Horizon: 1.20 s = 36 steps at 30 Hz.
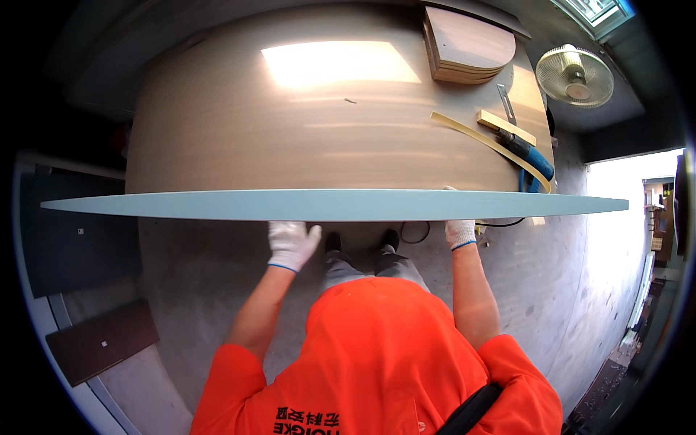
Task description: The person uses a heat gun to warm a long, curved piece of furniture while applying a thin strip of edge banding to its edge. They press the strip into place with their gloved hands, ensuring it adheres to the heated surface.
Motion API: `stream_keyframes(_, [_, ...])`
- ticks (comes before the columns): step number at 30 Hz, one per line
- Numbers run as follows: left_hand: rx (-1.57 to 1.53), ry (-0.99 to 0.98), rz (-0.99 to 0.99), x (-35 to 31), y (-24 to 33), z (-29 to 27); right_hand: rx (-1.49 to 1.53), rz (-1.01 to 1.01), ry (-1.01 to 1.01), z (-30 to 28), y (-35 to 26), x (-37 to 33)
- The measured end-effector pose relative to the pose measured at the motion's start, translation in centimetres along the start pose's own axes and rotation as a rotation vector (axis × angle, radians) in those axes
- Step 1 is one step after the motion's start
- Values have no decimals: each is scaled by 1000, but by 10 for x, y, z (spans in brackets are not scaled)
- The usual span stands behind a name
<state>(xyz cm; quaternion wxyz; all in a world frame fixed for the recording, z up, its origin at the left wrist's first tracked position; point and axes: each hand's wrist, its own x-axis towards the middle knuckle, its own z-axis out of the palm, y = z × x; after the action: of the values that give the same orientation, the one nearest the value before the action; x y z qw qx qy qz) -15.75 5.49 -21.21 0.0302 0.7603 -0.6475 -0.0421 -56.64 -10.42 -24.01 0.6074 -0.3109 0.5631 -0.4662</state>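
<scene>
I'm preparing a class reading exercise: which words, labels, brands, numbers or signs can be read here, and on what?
Orange shirt: black lettering in two lines, upside down in view; not transcribed here.
Dark brown panel, lower left: tiny pale mark, too small to read.
Dark grey panel above it: likewise.
Pale blue board: none visible.

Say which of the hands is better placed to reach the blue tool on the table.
Probably the right hand: though gripping the pale blue panel, it is nearer the blue tool, on the same side. The left hand, also at the panel, is farther away.
</scene>
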Motion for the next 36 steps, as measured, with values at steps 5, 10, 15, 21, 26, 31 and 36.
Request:
stream_keyframes(5, [80, -3, -253, -4, -107, -7, -26, -15, 48, 5, -8, -6])
stream_keyframes(10, [-93, 254, 1, 5, -35, -5, -30, -26, 4, 12, -12, -5])
stream_keyframes(15, [-450, 32, 148, 27, 111, -11, 134, 6, -34, 8, -6, -4])
stream_keyframes(21, [-512, -103, 349, 58, 225, 8, -192, -59, 129, 3, -5, -9])
stream_keyframes(26, [-490, 21, 254, 57, 202, 7, -144, 583, 165, 55, -58, -59])
stream_keyframes(31, [-299, 291, 130, 45, 85, -20, -1065, -984, -382, 142, -33, -37])
stream_keyframes(36, [36, 395, -19, 18, -99, -15, -1194, -77, -782, 227, 4, -1])
